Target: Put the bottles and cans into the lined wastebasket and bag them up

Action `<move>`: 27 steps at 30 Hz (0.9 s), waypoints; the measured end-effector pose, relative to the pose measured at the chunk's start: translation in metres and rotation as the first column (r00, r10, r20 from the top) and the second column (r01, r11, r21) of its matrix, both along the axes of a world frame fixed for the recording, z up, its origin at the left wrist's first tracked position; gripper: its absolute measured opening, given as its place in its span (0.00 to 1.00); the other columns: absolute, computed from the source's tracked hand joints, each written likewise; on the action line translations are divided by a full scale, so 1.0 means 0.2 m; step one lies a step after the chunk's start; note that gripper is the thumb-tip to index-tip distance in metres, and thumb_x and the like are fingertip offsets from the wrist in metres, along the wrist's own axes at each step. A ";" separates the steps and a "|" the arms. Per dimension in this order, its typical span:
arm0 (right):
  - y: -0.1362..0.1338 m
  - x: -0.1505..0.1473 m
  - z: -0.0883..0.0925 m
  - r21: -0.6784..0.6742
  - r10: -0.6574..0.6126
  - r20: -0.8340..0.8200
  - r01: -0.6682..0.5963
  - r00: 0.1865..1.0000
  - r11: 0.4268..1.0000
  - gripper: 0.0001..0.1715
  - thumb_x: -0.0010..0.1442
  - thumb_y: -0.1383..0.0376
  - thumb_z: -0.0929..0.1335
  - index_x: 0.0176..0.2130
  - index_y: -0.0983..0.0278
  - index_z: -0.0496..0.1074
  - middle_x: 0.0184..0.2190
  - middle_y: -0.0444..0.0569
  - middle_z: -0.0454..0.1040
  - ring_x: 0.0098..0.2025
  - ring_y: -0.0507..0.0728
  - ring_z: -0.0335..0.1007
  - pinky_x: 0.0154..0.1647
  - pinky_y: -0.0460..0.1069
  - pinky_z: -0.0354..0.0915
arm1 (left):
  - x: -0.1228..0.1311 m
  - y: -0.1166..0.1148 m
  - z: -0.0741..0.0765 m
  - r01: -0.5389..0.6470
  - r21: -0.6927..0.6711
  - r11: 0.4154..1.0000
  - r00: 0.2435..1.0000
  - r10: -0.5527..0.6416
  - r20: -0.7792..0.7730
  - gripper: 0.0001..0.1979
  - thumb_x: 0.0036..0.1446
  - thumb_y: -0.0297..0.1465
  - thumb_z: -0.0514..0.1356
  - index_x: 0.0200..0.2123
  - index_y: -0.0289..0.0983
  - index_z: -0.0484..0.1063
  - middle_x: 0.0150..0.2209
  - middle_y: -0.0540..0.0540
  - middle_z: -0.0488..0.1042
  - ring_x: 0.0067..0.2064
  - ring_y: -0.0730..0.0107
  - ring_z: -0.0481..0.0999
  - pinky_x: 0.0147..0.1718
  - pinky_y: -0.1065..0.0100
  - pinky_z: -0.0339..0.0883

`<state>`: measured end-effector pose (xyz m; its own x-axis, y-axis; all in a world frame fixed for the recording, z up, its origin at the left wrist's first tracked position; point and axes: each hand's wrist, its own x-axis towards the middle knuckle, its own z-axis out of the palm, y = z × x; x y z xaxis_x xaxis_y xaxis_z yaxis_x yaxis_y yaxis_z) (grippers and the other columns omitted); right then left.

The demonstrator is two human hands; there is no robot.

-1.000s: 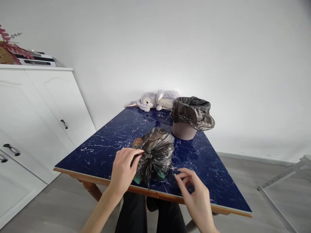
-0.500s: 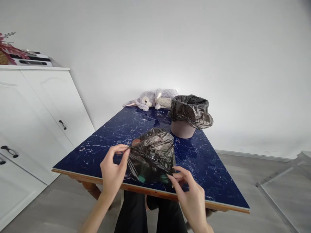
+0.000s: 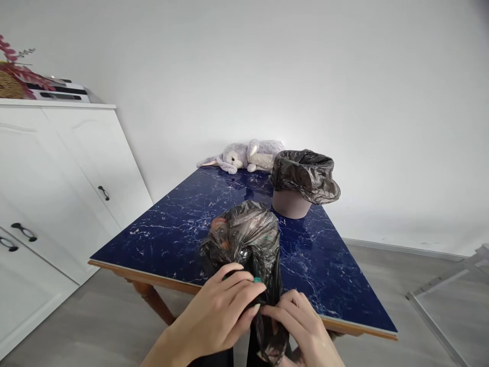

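A filled black plastic garbage bag (image 3: 244, 232) lies at the table's near edge, with orange and green contents showing faintly through the thin film. Its gathered mouth hangs over the edge towards me. My left hand (image 3: 217, 311) is closed over the neck of the bag, fingers wrapped round it from the left. Close beside it, my right hand (image 3: 300, 326) pinches the bunched plastic, and a loose end dangles below between the hands. The right fingertips are partly hidden.
A brownish trash bin (image 3: 292, 204) with a black liner (image 3: 305, 173) folded over its rim stands at the table's right side. A grey plush rabbit (image 3: 244, 155) lies at the back against the wall. White cabinets (image 3: 76, 168) stand left of the blue marbled table (image 3: 164, 229).
Both hands have come together and down from opposite sides of the bag's mouth. The opening that was stretched between them is now bunched at the table edge.
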<state>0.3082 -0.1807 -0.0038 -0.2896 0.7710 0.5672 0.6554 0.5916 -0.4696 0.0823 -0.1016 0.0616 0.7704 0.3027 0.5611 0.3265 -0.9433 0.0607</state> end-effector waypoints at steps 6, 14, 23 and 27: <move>-0.03 0.07 0.01 -0.084 -0.168 -0.008 0.167 0.986 0.982 0.25 0.79 0.54 0.56 0.49 0.52 0.80 0.33 0.48 0.79 0.38 0.62 0.72 0.41 0.57 0.66 | -0.06 0.10 -0.09 -0.320 0.064 0.945 0.930 0.326 -0.167 0.22 0.79 0.28 0.43 0.33 0.41 0.71 0.21 0.53 0.71 0.20 0.68 0.70 0.41 0.58 0.69; 0.05 0.08 -0.06 0.053 -0.318 0.113 0.314 0.941 0.948 0.18 0.71 0.58 0.71 0.59 0.52 0.76 0.33 0.49 0.78 0.40 0.66 0.76 0.45 0.62 0.70 | -0.26 0.17 -0.17 -0.595 0.130 0.793 0.796 0.604 -0.042 0.29 0.73 0.56 0.51 0.52 0.38 0.76 0.42 0.37 0.84 0.42 0.47 0.84 0.54 0.47 0.66; 0.15 -0.18 0.03 -0.016 -0.203 0.057 0.204 0.977 0.979 0.31 0.72 0.60 0.69 0.71 0.50 0.64 0.64 0.58 0.69 0.64 0.71 0.70 0.55 0.64 0.79 | -0.16 0.17 -0.17 -0.547 0.135 0.826 0.831 0.555 -0.028 0.19 0.76 0.37 0.50 0.63 0.37 0.68 0.42 0.39 0.84 0.45 0.49 0.84 0.60 0.40 0.66; 0.25 -0.14 -0.02 -0.020 -0.232 0.061 0.233 0.971 0.972 0.32 0.73 0.56 0.68 0.72 0.48 0.61 0.74 0.55 0.58 0.75 0.75 0.56 0.65 0.73 0.71 | -0.20 0.09 0.03 -0.494 0.109 0.863 0.865 0.475 0.161 0.18 0.72 0.37 0.58 0.62 0.45 0.70 0.43 0.43 0.84 0.45 0.52 0.83 0.50 0.51 0.76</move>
